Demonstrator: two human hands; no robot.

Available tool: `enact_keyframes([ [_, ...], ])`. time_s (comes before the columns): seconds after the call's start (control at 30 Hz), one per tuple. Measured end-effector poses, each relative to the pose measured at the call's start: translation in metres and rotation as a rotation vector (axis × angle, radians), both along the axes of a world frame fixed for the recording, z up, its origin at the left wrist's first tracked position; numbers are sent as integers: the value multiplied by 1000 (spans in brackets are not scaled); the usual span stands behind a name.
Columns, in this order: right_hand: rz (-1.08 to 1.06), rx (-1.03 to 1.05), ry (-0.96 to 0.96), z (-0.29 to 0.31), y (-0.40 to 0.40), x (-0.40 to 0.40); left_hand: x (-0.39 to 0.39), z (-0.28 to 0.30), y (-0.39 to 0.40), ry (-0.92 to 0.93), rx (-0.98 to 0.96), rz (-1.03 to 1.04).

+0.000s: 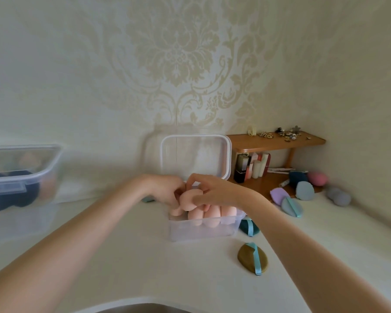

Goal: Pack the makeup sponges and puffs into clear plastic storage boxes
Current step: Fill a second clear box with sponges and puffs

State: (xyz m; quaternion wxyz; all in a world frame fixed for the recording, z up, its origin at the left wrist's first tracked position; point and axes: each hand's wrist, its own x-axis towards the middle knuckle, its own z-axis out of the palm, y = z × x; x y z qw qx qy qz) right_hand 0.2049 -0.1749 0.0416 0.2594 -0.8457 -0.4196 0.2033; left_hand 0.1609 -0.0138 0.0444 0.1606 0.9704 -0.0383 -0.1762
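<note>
Right hand [215, 190]: fingers [193, 178] curled, pinching a peach sponge [189, 201] from above.
Left hand [167, 188]: fingers bent against the same sponge's left side; whether they grip it I cannot tell.
Peach sponge: held just above the open clear box [203, 229], over other peach sponges [210, 214] packed inside.
Lid [195, 154]: upright behind the box.
Desk [145, 256]: olive puff [252, 258], teal puff [248, 227] just beside the box.
Far left: second box [20, 175], dark sponges inside.
Right: wooden shelf [278, 141], loose puffs [291, 199] near it.

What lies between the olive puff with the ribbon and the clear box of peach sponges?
In the head view, a teal puff lies against the clear box, above the olive puff; otherwise bare white tabletop.
</note>
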Motion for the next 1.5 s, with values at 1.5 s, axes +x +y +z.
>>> enact_keyframes([
  [1.5, -847, 516, -289, 12, -92, 42, 13, 16, -93, -468, -155, -90],
])
